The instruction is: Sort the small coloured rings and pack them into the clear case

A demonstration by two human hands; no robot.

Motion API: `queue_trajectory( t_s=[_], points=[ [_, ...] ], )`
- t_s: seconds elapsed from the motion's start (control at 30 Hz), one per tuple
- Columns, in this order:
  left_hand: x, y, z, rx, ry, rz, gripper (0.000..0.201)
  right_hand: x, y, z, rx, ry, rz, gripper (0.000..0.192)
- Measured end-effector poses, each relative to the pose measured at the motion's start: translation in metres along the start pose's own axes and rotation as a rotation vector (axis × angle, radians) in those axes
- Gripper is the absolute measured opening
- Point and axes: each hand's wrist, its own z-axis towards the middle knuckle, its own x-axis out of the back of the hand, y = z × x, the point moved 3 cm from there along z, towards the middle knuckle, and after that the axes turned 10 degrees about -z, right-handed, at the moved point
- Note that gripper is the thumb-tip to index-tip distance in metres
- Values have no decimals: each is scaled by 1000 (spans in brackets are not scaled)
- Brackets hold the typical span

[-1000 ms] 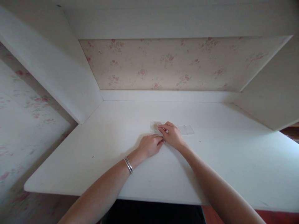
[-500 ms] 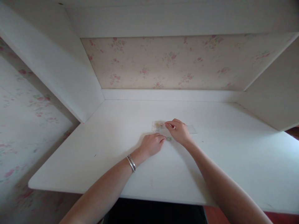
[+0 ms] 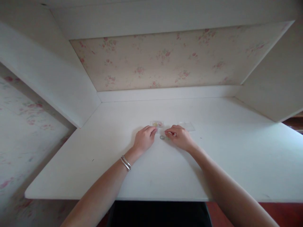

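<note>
A small clear plastic box (image 3: 157, 123) holds tiny yellow and pinkish pieces. My left hand (image 3: 145, 138), with two silver bangles at its wrist, has its fingertips closed at the box's near edge. They seem to grip that edge. To the right of the box, my right hand (image 3: 180, 137) is curled with thumb and index finger together just above the desk. Whatever lies in that pinch is too small to make out. Between the two hands rests a small pale-green ring-shaped piece (image 3: 162, 137). Behind my right hand lies a flat clear plastic lid (image 3: 188, 126).
The white desk (image 3: 151, 176) is bounded by a left side panel (image 3: 54, 63), a right side panel (image 3: 272, 75) and a low back ledge (image 3: 165, 92). A small dark speck (image 3: 93, 160) lies at left. Floral wallpaper (image 3: 146, 63) covers the wall behind.
My left hand has left the small greenish piece and moved up and left to the box. My right hand has drawn back from over the box towards me. The view has shifted slightly.
</note>
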Motion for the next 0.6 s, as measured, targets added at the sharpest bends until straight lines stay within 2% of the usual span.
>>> queue_trajectory(
  t_s=[0.1, 0.33, 0.6],
  points=[
    [5, -7, 6, 17, 43, 22, 22, -3, -6, -2, 88, -56, -98, 17],
    [0, -11, 9, 57, -79, 64, 26, -6, -16, -4, 149, -127, -207, 17],
    [19, -24, 9, 79, 66, 1, 26, -8, -23, -5, 200, -127, -267, 19]
  ],
)
